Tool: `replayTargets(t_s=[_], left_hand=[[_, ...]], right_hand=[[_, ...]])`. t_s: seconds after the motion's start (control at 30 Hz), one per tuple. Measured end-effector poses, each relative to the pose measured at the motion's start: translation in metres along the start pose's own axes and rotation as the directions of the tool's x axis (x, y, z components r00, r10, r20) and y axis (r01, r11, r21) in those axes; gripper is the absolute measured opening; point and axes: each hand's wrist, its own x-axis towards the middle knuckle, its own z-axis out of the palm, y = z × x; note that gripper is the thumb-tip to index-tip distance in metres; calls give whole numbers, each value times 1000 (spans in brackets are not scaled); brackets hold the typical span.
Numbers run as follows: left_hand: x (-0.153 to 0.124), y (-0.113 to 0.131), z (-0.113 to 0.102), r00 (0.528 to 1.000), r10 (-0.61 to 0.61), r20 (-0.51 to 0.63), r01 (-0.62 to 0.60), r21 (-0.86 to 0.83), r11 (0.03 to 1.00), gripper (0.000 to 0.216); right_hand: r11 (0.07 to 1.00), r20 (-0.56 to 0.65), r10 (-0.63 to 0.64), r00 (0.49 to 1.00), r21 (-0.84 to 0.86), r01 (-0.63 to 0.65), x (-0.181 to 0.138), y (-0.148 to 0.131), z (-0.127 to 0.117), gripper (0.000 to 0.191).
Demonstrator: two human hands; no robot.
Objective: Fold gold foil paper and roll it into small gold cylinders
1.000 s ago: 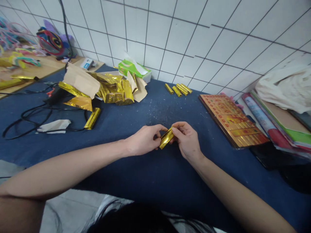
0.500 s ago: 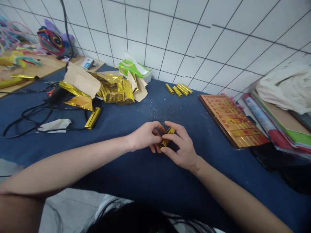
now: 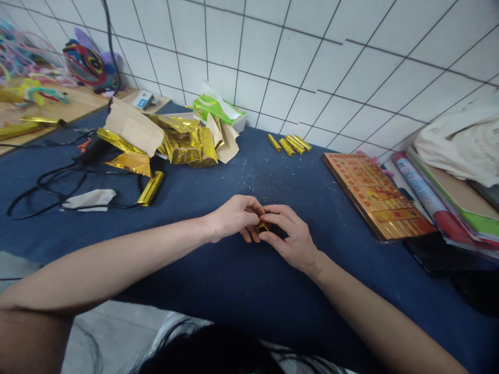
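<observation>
Over the middle of the blue cloth table (image 3: 218,270), my left hand (image 3: 234,218) and my right hand (image 3: 290,236) meet, fingers pinched together around a small gold foil roll (image 3: 262,227). Only a sliver of the roll shows between the fingertips; the rest is hidden by my fingers. Several finished gold rolls (image 3: 289,144) lie in a row at the back by the tiled wall. A longer gold roll (image 3: 150,188) lies to the left.
A heap of gold foil sheets and brown paper (image 3: 167,143) sits back left, with a green tissue box (image 3: 217,110) behind it. Black cables (image 3: 50,179) and a white scrap (image 3: 90,199) lie left. A gold printed board (image 3: 376,195) and stacked books (image 3: 448,197) occupy the right.
My hands have lowered toward the cloth and closed in over the gold roll, which showed at full length a second ago and is now mostly covered by my fingers.
</observation>
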Motion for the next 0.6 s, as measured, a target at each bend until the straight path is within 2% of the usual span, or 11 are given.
replayTargets(t_s=[0.17, 0.4, 0.6], left_hand=[[-1, 4, -2, 1000, 5, 23, -4, -41, 999, 23], [0, 2, -2, 1000, 17, 10, -17, -43, 999, 22], [0, 2, -3, 1000, 30, 7, -30, 31, 999, 20]], right_hand=[[999, 22, -5, 1000, 34, 4, 0, -2, -4, 24], [1000, -30, -6, 1000, 20, 7, 3, -5, -2, 15], [999, 12, -36, 999, 40, 36, 3, -3, -3, 13]])
